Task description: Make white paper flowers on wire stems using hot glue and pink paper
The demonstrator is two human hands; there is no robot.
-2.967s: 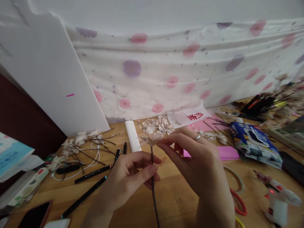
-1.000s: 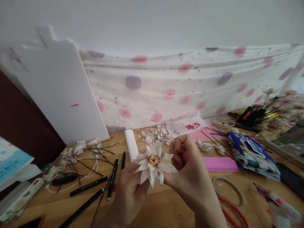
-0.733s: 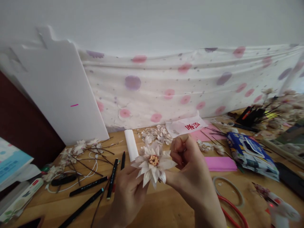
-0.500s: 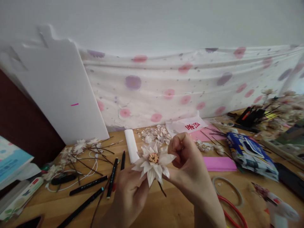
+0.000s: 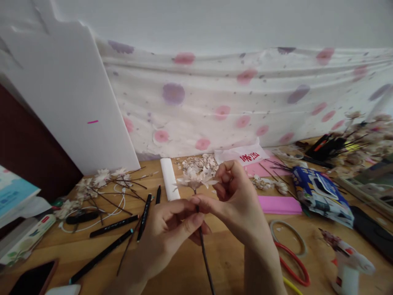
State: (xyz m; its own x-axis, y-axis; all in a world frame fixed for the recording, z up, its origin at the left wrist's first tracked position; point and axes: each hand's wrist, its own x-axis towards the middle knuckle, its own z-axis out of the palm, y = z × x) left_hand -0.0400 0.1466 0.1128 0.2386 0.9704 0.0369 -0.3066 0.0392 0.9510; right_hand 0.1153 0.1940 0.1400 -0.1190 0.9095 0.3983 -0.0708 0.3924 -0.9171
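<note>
The left hand (image 5: 162,233) grips the dark stem (image 5: 203,256) of a white paper flower (image 5: 193,178) between thumb and fingers, the bloom at twelve o'clock. The curled right hand (image 5: 236,200) presses a finger against the stem's top. Black marker pens (image 5: 144,211) lie on the desk (image 5: 222,266) at nine o'clock, a hot glue gun (image 5: 348,266) at four.
</note>
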